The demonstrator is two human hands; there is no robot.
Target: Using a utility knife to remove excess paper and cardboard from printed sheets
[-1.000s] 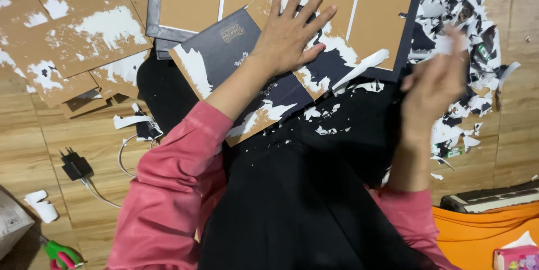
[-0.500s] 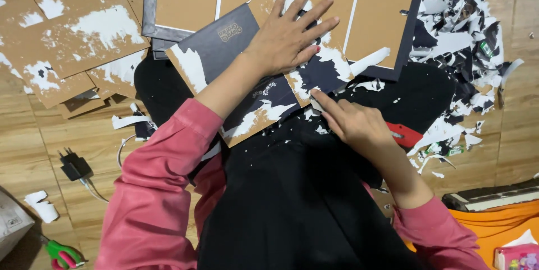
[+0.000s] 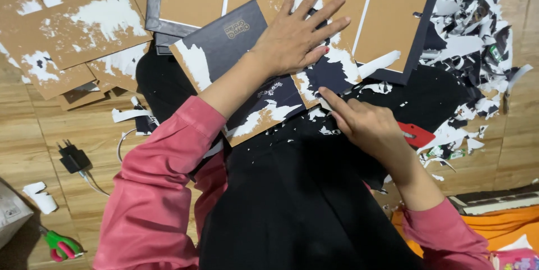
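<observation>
A person seated on a wooden floor (image 3: 33, 135) presses the left hand (image 3: 297, 37), fingers spread flat, on a dark paper-covered cardboard panel (image 3: 236, 40) lying across the lap, its long axis slanting up and to the right. The right hand (image 3: 368, 124), nearer the panel's lower right edge, points its forefinger at the torn covering there, seemingly picking at it; a firm pinch cannot be confirmed.

Brown board (image 3: 264, 68) patched black and white; pink sleeves (image 3: 157, 191); green-handled scissors (image 3: 60, 245).
</observation>
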